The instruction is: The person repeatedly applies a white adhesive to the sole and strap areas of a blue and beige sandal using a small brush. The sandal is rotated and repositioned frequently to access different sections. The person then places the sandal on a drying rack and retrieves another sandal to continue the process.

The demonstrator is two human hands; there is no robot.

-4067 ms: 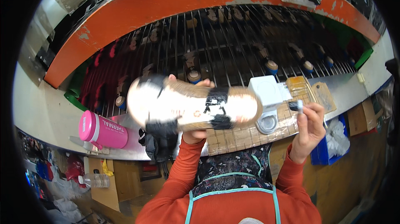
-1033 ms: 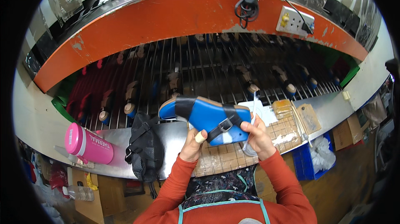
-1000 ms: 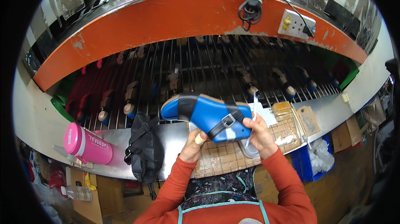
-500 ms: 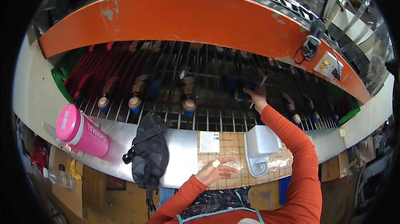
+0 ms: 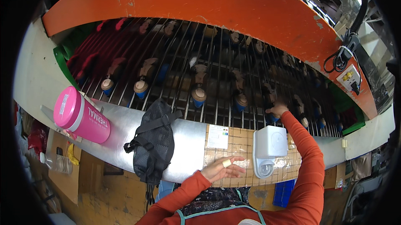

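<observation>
Evidently, the right hand [image 5: 277, 108] reaches over the right part of the rack of metal rods [image 5: 229, 114], at a sandal on a blue last [image 5: 273, 118]; blur and shadow mean I cannot tell whether it grips. The left hand [image 5: 225, 169], loosely open and empty, is above the cardboard [image 5: 240, 141] on the near counter [image 5: 184, 141]. I'd keep the sandal lengthwise along the rods, clear of neighbouring sandals [image 5: 240, 101], with fingertips out of the gaps.

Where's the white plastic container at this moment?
In the head view, the white plastic container sits right of centre on the brown covering, between the left hand and the right sleeve, near the metal bars.
</observation>
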